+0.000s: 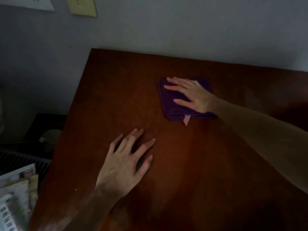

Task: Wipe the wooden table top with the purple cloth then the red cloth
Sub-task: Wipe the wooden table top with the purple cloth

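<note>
A: Status of the cloth?

B: The purple cloth (pixel 173 100) lies folded on the table (pixel 191 164), toward the far side and right of centre. The right hand (pixel 191 95) rests flat on top of it, fingers spread and extended, palm down. It presses the cloth; it does not pinch it.

A: And the other hand?

B: The left hand (pixel 126 160) sits on bare wood, near side, left of centre, fingers splayed, holding nothing. Judged function: bracing. It is well apart from the cloth.

A: Red cloth?

B: Not in view. The purple stage appears to be the one in hand.

A: Failure modes from here?

B: Three, in my judgement. First: a flat palm without grip may let the folded layers slide over each other, so the cloth bunches and leaves streaks. Second: a pale tag (pixel 186 120) hangs out at the cloth's near edge and could drag or fold under. Third: the room is dim, so missed patches would be hard to spot, particularly along the far edge by the wall (pixel 183 30). Papers (pixel 15 197) sit just off the table's near left edge; a wide sweep there could knock them.
</note>
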